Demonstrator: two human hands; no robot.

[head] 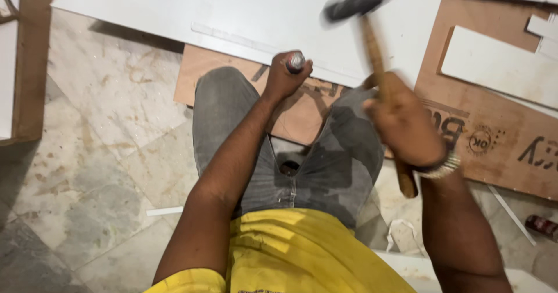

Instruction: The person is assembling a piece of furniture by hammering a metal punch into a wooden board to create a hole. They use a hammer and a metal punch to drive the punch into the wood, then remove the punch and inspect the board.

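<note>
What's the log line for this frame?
left hand: grips chisel on white panel | right hand: hammer raised, blurred

The person wears a bright yellow shirt [290, 252] with short sleeves, arms bare below them, and faded grey jeans [343, 165] with a metal button and zip at the fly. A silver metal-link watch [440, 168] circles the right wrist.

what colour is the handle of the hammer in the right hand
Light brown wood; the hammer handle shows best in the head view, gripped by the right hand.
</note>
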